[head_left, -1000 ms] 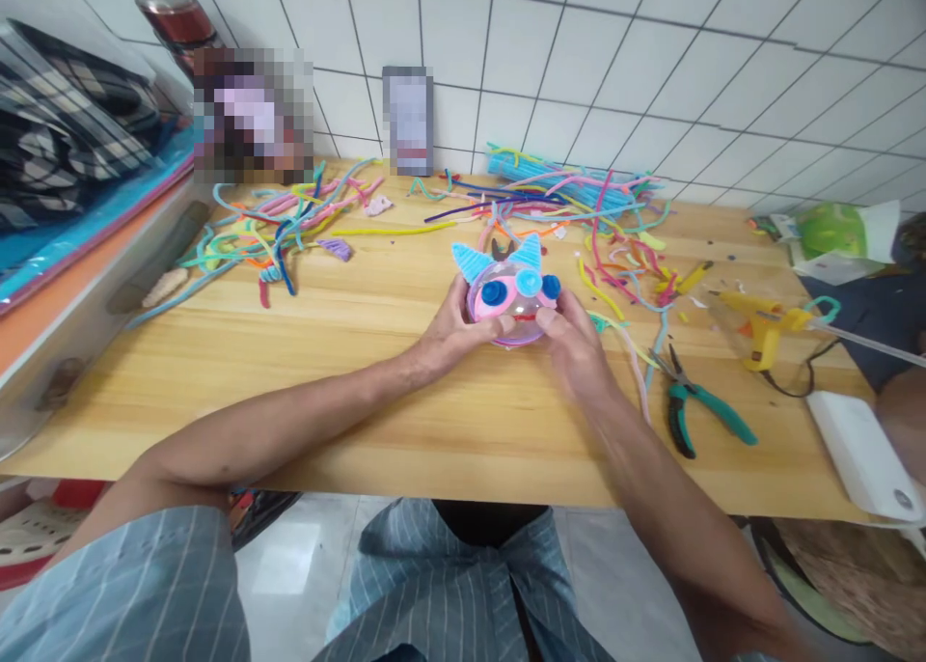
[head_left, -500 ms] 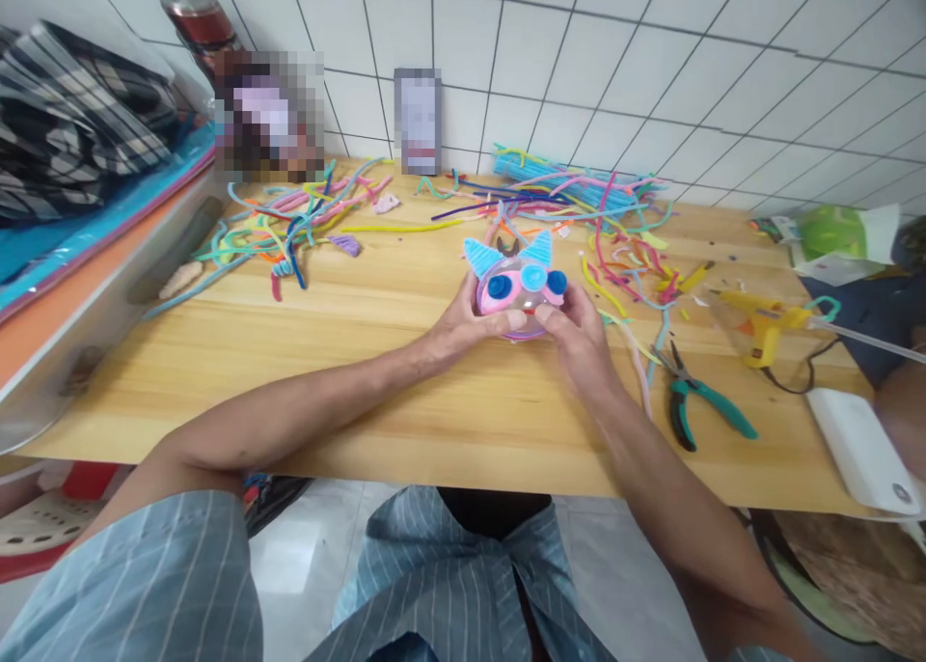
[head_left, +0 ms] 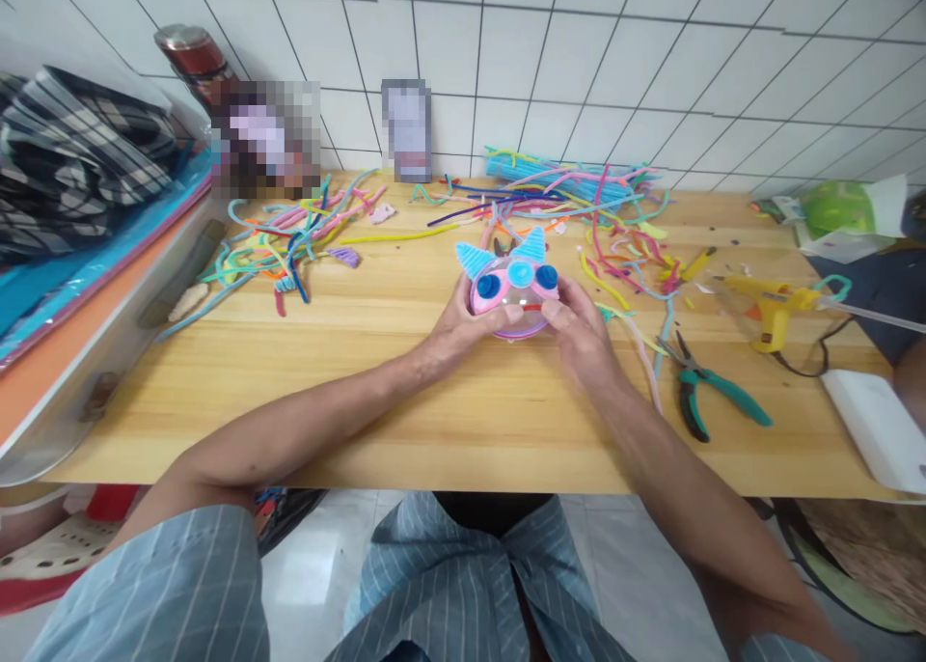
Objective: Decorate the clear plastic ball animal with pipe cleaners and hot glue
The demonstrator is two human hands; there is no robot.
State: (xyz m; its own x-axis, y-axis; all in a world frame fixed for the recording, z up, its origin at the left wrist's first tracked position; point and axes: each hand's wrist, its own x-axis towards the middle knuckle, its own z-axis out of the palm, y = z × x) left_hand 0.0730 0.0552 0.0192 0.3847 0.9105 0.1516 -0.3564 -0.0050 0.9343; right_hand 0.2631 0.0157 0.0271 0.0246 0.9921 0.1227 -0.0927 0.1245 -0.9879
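Note:
Between my hands is a clear round ornament (head_left: 515,300) decorated as an animal face, with blue striped pointed ears, dark blue round eyes on pink, a light blue disc between them and a red strip below. My left hand (head_left: 463,324) grips its left side, thumb across the lower front. On the other side my right hand (head_left: 581,329) holds it, with the thumb near the red strip. The fingers behind the ornament are hidden. To the right of my right hand lie pliers (head_left: 698,382) with green and black handles, their jaws apart.
Pipe cleaners lie in a tangled pile (head_left: 289,242) at left and a blue bundle (head_left: 557,170) at the back. A yellow glue gun (head_left: 771,305) and white power bank (head_left: 875,426) are at right. A blurred phone (head_left: 407,131) leans on the tiled wall. A clear bin (head_left: 145,353) borders the left.
The head view has shifted slightly. My right thumb has moved a little to the right along the ornament's front, showing more of the red strip. Both hands still hold the ornament.

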